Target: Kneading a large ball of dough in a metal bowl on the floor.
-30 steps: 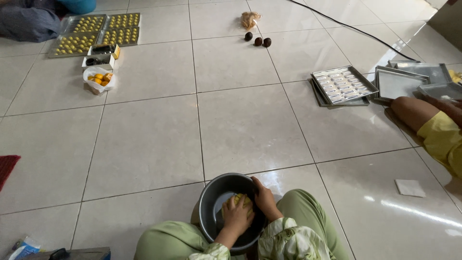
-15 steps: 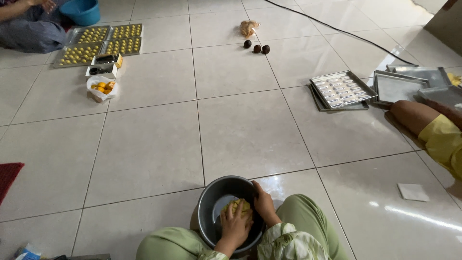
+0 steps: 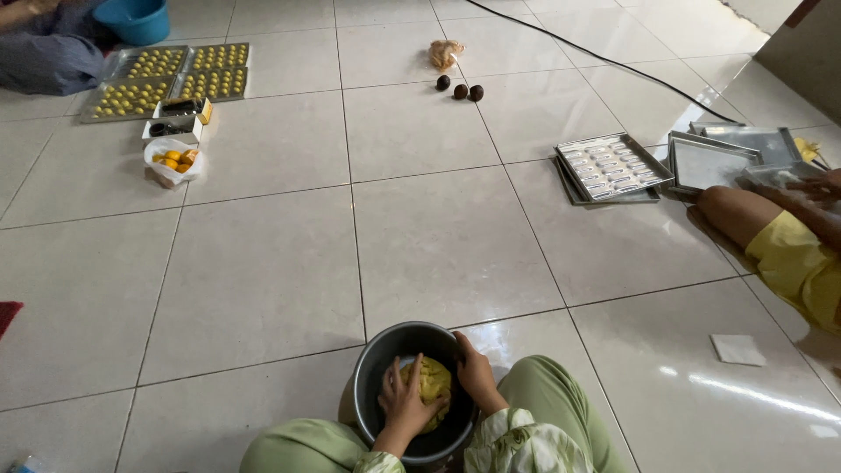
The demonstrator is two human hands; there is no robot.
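A dark round metal bowl (image 3: 372, 359) stands on the tiled floor between my knees, which are in light green trousers. Inside it lies a lump of yellow dough (image 3: 431, 381). My left hand (image 3: 403, 405) is spread over the dough's left side and presses on it. My right hand (image 3: 476, 372) cups the dough's right side against the bowl's inner wall. Both hands are on the dough together.
Baking trays with yellow pieces (image 3: 166, 74) lie far left beside a person and a blue basin (image 3: 133, 17). A bag of orange things (image 3: 173, 162) and small boxes sit nearby. Metal trays (image 3: 613, 166) lie right, by a seated person in yellow (image 3: 793, 258). A black cable (image 3: 604, 61) crosses the floor.
The view has tilted up slightly, so the bowl sits lower in frame. My hands keep working the dough, with the left hand now spread more over it.
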